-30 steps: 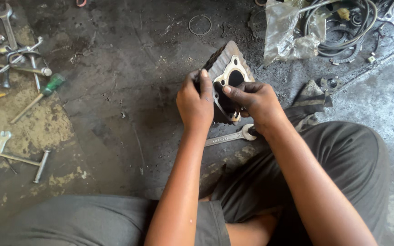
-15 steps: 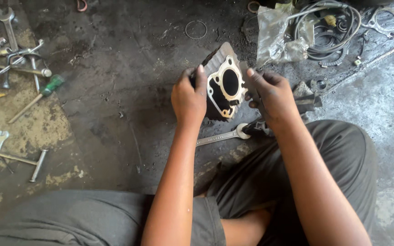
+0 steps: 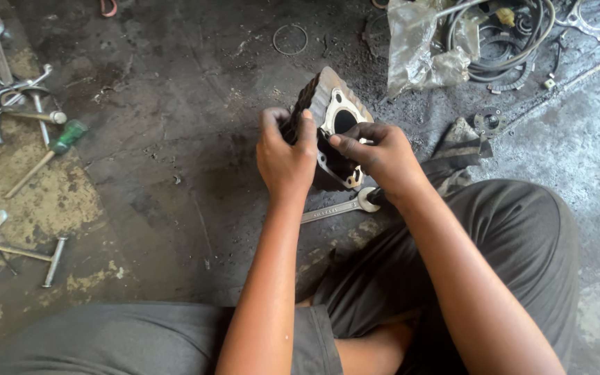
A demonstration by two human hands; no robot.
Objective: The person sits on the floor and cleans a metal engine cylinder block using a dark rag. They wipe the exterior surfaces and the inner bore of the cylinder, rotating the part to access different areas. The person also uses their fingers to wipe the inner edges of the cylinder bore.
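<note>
I hold a finned metal engine cylinder block [image 3: 330, 104] above the dirty floor, its flat gasket face with a round bore turned toward me. My left hand [image 3: 285, 154] grips its finned left side. My right hand [image 3: 378, 154] presses fingers against the gasket face near the bore. Whether a small tool sits in the right hand is hidden.
A flat wrench [image 3: 338, 207] lies on the floor under my hands. Several spanners and a green-handled screwdriver [image 3: 64, 137] lie at the left. A plastic bag [image 3: 421, 48], cables [image 3: 515, 42] and a wire ring [image 3: 290, 39] lie behind. My grey-trousered legs fill the foreground.
The cylinder block has been turned and tilted in my hands. My right fingers moved from its right edge onto the gasket face.
</note>
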